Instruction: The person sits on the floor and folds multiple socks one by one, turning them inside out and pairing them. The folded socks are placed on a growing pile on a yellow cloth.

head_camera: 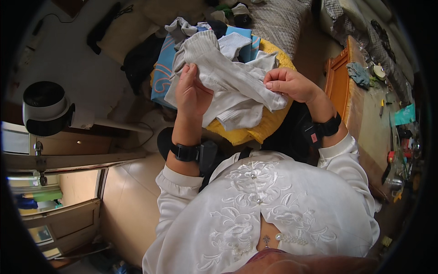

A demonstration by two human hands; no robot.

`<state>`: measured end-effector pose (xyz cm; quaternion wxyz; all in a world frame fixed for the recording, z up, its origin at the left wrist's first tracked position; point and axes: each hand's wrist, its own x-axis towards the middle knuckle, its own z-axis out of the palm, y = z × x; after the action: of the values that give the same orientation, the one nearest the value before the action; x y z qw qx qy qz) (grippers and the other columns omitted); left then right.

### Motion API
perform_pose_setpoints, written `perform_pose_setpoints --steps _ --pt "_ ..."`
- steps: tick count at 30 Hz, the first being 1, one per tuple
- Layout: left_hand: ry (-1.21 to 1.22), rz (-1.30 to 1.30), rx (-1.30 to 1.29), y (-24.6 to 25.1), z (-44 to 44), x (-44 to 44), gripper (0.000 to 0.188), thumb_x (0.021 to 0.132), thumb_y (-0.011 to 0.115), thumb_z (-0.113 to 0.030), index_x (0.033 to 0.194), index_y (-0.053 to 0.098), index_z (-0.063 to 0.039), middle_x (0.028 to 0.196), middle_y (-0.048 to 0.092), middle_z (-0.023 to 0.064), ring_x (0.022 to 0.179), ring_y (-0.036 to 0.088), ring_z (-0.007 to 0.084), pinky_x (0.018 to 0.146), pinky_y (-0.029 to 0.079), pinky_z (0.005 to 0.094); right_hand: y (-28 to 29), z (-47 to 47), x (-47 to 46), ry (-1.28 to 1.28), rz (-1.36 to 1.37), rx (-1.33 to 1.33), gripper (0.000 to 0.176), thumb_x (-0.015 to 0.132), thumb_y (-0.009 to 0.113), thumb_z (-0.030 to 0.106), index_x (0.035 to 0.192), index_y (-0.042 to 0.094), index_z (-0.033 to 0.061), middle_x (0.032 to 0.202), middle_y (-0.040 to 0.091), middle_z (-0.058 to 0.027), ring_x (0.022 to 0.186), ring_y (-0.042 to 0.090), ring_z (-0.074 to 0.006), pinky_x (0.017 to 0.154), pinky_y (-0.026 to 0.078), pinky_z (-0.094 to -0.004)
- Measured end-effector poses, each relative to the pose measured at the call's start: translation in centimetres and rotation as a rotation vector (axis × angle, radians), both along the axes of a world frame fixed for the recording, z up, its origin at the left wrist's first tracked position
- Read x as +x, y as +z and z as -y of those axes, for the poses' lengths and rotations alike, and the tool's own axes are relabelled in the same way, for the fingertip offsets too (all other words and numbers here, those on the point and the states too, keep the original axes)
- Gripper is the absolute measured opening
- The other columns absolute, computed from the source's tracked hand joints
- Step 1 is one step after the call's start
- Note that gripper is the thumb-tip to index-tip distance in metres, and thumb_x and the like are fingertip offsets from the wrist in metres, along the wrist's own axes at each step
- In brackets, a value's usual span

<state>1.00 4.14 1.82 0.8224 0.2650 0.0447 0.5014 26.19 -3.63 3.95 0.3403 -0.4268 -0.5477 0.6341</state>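
A light grey sock with a ribbed cuff (236, 73) is stretched between my hands, above a pile of other socks. My left hand (195, 89) holds it near the cuff, thumb on top. At the toe end, my right hand (285, 84) pinches the fabric between thumb and fingers. Beneath lie more pale socks (239, 116), a folded blue cloth with orange lines (160, 82) and a yellow quilted cloth (273, 126). A darker grey sock (181, 29) rests at the far side of the pile.
On the right stands a wooden table (359, 120) with a grey-blue cloth (358, 73) and small items. A white and black device on a pole (46, 108) is at the left. Beyond the pile is a grey quilted cover (273, 24). A door (65, 222) is at lower left.
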Motion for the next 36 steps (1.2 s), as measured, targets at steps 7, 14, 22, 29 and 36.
perform_pose_setpoints --steps 7,14,22,29,36 --pt "-0.036 -0.439 -0.150 -1.0 2.2 0.5 0.035 0.086 0.053 -0.015 0.118 0.044 -0.004 0.111 0.057 0.0081 0.101 0.057 0.0247 0.082 0.050 0.0412 -1.1 1.5 -0.9 -0.158 0.062 0.138 0.011 0.089 0.053 0.016 0.091 0.055 0.0048 0.079 0.050 0.0070 0.071 0.043 -0.0003 0.064 0.038 -0.0153" --pt "-0.115 -0.481 -0.088 -2.1 2.5 -1.2 0.040 0.080 0.058 0.000 0.117 0.043 -0.002 0.106 0.057 0.0101 0.093 0.060 0.0215 0.076 0.052 0.0362 -1.9 1.7 0.0 -0.389 -0.108 0.182 0.013 0.090 0.052 0.016 0.092 0.056 0.0036 0.079 0.052 0.0055 0.067 0.045 -0.0011 0.060 0.039 -0.0156" --pt "-0.108 -0.504 -0.006 -4.7 4.7 -3.1 0.032 0.080 0.061 0.000 0.111 0.052 0.000 0.104 0.060 0.0063 0.094 0.057 0.0157 0.082 0.045 0.0286 -3.9 3.7 0.1 -0.226 0.008 0.121 0.013 0.090 0.050 0.016 0.089 0.055 0.0040 0.079 0.051 0.0063 0.074 0.044 -0.0016 0.067 0.039 -0.0173" --pt "-0.106 -0.519 -0.024 -5.7 4.7 -3.5 0.026 0.081 0.060 0.000 0.107 0.056 -0.001 0.102 0.061 0.0060 0.095 0.058 0.0157 0.083 0.045 0.0287 -4.7 5.2 -1.3 -0.212 0.054 0.041 0.020 0.087 0.056 0.019 0.097 0.054 0.0023 0.079 0.054 0.0022 0.073 0.048 -0.0058 0.066 0.043 -0.0201" --pt "-0.048 -0.440 -0.079 -4.6 4.7 -2.3 0.022 0.084 0.058 -0.003 0.106 0.056 -0.002 0.100 0.061 0.0066 0.093 0.059 0.0164 0.081 0.046 0.0293 -4.4 6.2 -2.2 -0.140 0.319 0.269 0.020 0.082 0.062 0.016 0.092 0.061 -0.0011 0.077 0.059 0.0001 0.069 0.052 -0.0071 0.064 0.043 -0.0219"
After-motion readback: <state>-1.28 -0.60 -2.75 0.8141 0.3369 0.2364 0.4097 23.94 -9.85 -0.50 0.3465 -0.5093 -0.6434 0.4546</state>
